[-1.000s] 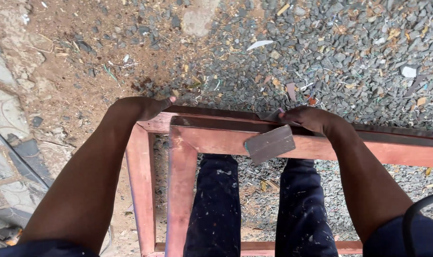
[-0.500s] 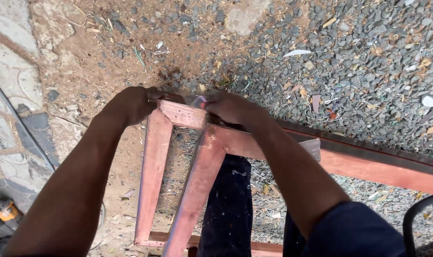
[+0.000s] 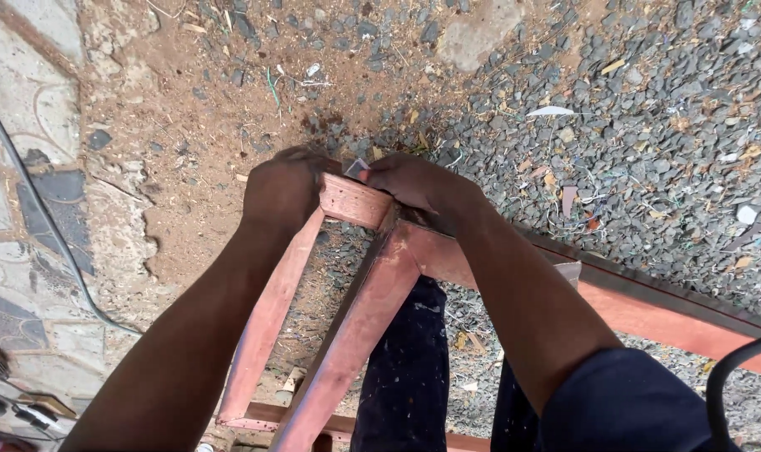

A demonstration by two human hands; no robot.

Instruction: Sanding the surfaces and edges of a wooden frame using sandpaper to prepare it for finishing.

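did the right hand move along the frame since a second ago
Yes. The right hand slid left along the red metal frame, away from the flat plate, to the corner by the left hand.

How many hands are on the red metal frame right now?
2. The left hand grips the frame's outer corner; the right hand rests on the top bar beside it. No other hands show.

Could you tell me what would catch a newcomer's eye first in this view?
The reddish-brown metal frame dominates the centre, standing on gravel ground. At its top corner, the left hand grips the outer edge, and the right hand presses beside it with a small grey piece showing between them. At far left, a dark cable crosses paving.
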